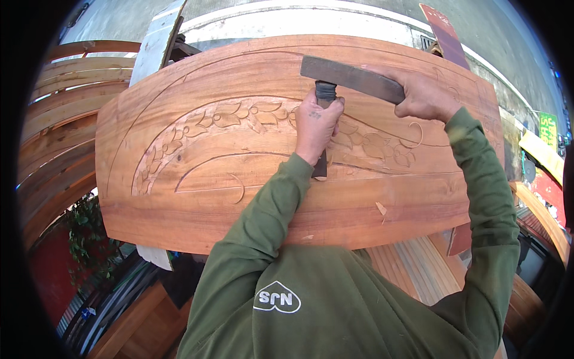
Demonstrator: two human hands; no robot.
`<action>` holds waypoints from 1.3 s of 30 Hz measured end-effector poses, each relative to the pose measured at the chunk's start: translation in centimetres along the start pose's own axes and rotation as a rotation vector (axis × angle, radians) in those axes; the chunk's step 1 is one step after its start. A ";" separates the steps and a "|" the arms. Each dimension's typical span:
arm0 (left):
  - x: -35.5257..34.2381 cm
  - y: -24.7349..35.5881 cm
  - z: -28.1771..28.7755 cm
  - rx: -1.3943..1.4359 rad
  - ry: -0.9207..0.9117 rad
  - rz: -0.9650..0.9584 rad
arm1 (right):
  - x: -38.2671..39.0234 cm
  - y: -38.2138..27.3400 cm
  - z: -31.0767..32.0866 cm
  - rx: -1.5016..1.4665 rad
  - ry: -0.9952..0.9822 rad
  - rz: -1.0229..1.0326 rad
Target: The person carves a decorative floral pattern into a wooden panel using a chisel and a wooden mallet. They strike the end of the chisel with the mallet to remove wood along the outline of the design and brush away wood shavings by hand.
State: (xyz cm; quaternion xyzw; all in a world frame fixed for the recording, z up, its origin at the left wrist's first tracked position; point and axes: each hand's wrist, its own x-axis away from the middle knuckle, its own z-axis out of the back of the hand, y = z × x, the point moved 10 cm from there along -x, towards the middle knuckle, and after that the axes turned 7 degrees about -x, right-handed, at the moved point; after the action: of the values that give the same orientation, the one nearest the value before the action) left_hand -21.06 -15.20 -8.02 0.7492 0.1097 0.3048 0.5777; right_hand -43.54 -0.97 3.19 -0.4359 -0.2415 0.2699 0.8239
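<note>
Left hand [317, 128]: fist closed around upright chisel [323, 119], blade on carved wooden panel [179, 197]. Right hand [424, 96]: raised beside it, clenched on flat wooden mallet [350, 78] directly above chisel's head.

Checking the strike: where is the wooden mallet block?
In the head view, upper centre-right: the right hand holds the mallet block atop the chisel.

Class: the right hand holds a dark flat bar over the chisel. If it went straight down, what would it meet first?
Probably the chisel top, gripped by the left hand; the bar in the right hand sits right above it. Depth is unclear.
</note>
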 end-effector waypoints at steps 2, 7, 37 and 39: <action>0.3 -0.1 0.0 -0.011 -0.002 -0.002 | 1.0 0.2 -1.4 0.333 -0.256 0.010; -0.1 -0.6 -0.9 0.013 -0.035 0.003 | 0.7 0.2 0.6 -0.359 0.195 -0.029; 0.8 2.5 -1.4 0.176 -0.008 -0.104 | 9.2 -2.3 0.7 -0.348 0.156 0.049; 0.3 0.9 -2.5 0.157 -0.011 -0.074 | 9.1 -3.4 3.2 -0.305 0.211 0.036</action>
State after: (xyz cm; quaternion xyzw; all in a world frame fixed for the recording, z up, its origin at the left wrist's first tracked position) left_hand -22.51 -13.33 -6.69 0.7892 0.1576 0.2695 0.5289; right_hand -38.07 5.21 9.19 -0.5860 -0.1839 0.1976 0.7640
